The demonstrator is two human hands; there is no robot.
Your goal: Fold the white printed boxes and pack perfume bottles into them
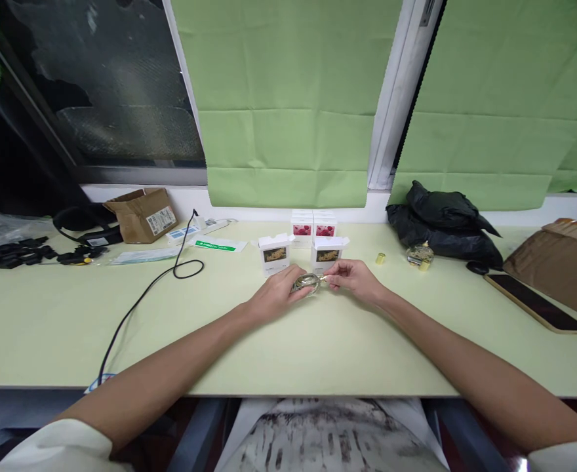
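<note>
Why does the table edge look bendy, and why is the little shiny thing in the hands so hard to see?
Head view: the wide lens curves the table edge and stretches the arms. Light is soft and even, with faint shadows. The small glass bottle, held between left hand and right hand, is tiny, glinting and slightly blurred. The window is dark.

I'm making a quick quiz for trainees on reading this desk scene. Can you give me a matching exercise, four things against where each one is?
Things:
1. small glass bottle
2. gold cap
3. phone
4. black cable

Places:
A. lying flat near the table's right end
B. held between the left hand and right hand
C. trailing over the table's left part to the front edge
D. standing alone, right of the open white boxes

Pairs: 1-B, 2-D, 3-A, 4-C
</note>
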